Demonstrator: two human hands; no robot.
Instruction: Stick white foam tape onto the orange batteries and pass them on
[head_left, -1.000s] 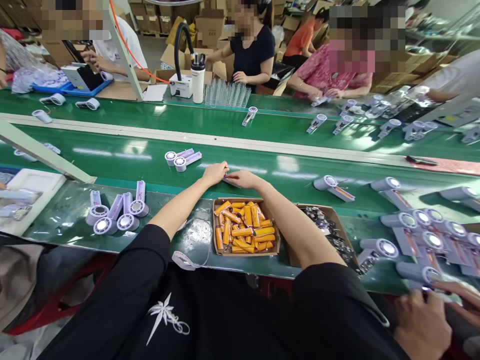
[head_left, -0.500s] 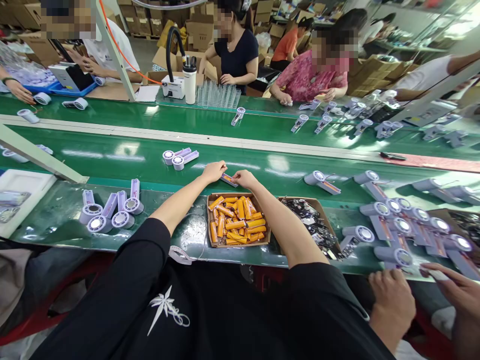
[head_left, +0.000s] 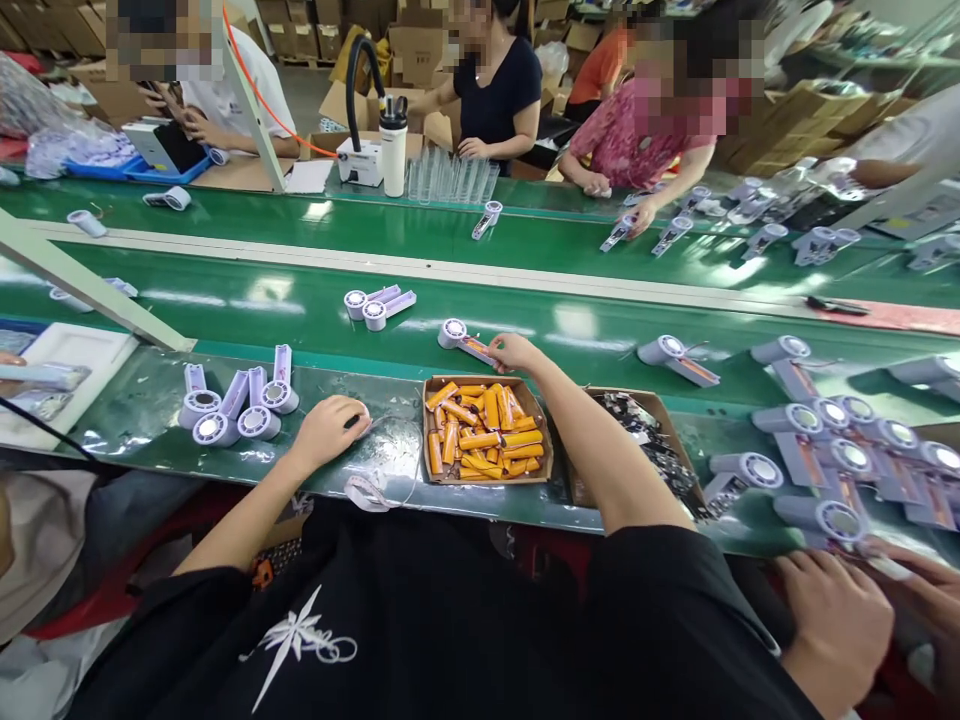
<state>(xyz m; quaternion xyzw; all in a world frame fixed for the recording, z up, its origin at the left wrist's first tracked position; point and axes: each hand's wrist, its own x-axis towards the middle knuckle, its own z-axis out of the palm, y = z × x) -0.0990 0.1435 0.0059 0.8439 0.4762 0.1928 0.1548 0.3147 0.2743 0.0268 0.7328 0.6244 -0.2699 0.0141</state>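
My right hand (head_left: 514, 353) is at the handle end of a pale purple handheld fan (head_left: 452, 333) on the green belt, its fingertips closed on the handle. An orange battery shows in that open handle. My left hand (head_left: 328, 430) has moved to the near ledge, its fingers curled around something small, with a dark spot and a whitish edge showing; I cannot make out what it is. Between my arms sits a cardboard box (head_left: 429, 470) full of orange batteries (head_left: 480, 440). A curled white strip (head_left: 365, 493) lies on the ledge's front edge below my left hand.
Several fan bodies (head_left: 214, 428) lie left of my left hand, and two (head_left: 375, 316) on the belt. A box of small dark parts (head_left: 637, 430) stands right of my forearm. More fans (head_left: 832, 415) crowd the right, beside another person's hands (head_left: 840, 610). Co-workers sit across the belt.
My left hand has left the fan and come back toward me to the ledge. My right hand stays at the handle, and the fan's round head is now uncovered. The view has shifted slightly.
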